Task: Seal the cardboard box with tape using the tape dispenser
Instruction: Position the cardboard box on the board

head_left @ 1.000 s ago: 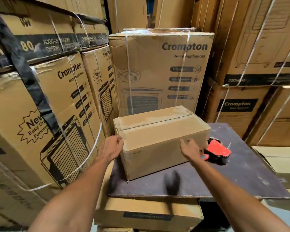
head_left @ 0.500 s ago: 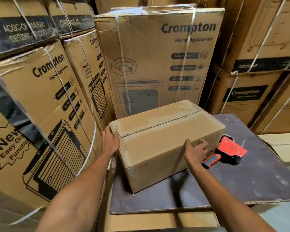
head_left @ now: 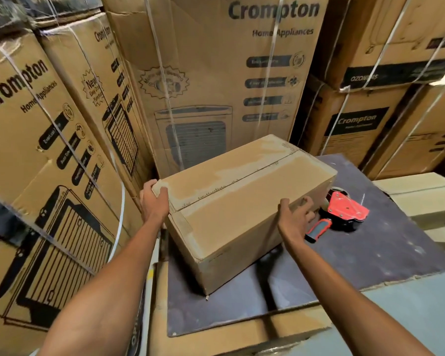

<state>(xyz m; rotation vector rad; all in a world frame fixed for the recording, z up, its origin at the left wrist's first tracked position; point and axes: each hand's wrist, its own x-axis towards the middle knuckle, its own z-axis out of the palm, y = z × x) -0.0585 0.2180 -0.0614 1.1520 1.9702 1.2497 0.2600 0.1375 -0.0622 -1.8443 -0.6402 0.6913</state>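
Note:
A plain brown cardboard box (head_left: 242, 201) sits on a dark board (head_left: 370, 253), its top flaps closed with a seam running lengthwise. My left hand (head_left: 153, 201) grips the box's near-left top corner. My right hand (head_left: 294, 219) presses against the box's right side, fingers spread along its upper edge. A red tape dispenser (head_left: 342, 211) with a red-and-grey handle lies on the board just right of the box, close to my right hand but untouched.
Tall strapped Crompton cartons (head_left: 216, 73) wall in the left, back and right. The dark board rests on another carton (head_left: 216, 337). A lower open carton (head_left: 421, 199) stands at the right.
The view has moved closer and lower. The box has turned slightly, with both hands staying on its sides. The dispenser has not moved.

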